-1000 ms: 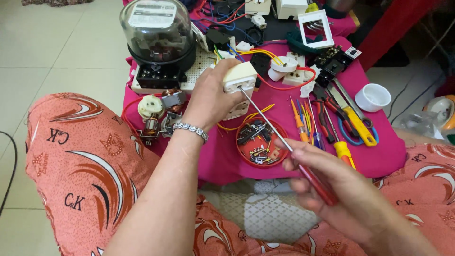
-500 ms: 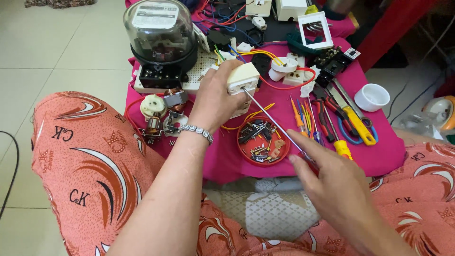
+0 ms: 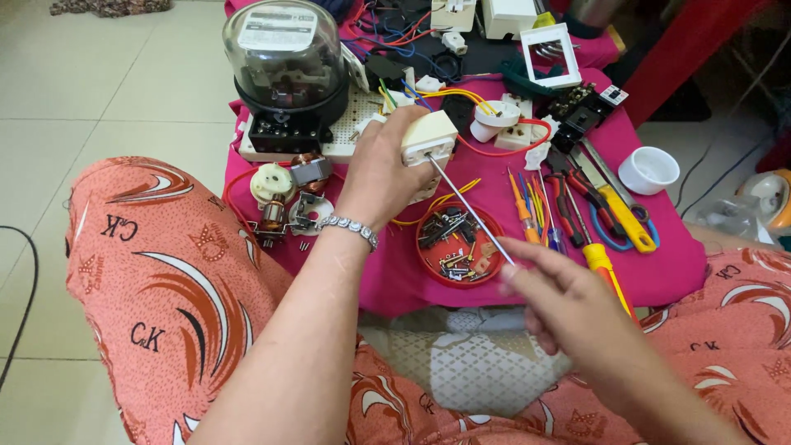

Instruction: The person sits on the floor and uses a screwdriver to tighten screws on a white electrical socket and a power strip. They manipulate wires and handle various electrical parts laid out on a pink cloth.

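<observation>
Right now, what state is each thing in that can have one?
Left hand: closed around the cream socket, held above the table.
Right hand: gripping the screwdriver, tip at the socket.
Red lid: open side up, holding screws.
White cup: upright, apparently empty.
Meter: upright, dome on.

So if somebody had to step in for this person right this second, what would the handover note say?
Left hand: holds a cream socket block up over the pink cloth.
Right hand: holds a screwdriver, its tip against the face of the block.
Nearby: a red dish of small screws and parts under the shaft; more screwdrivers and pliers to its right; a glass-domed meter at the back.
Done: tool is seated on the block.
Left: I cannot tell whether the screw is going in or out, so check before turning.
</observation>
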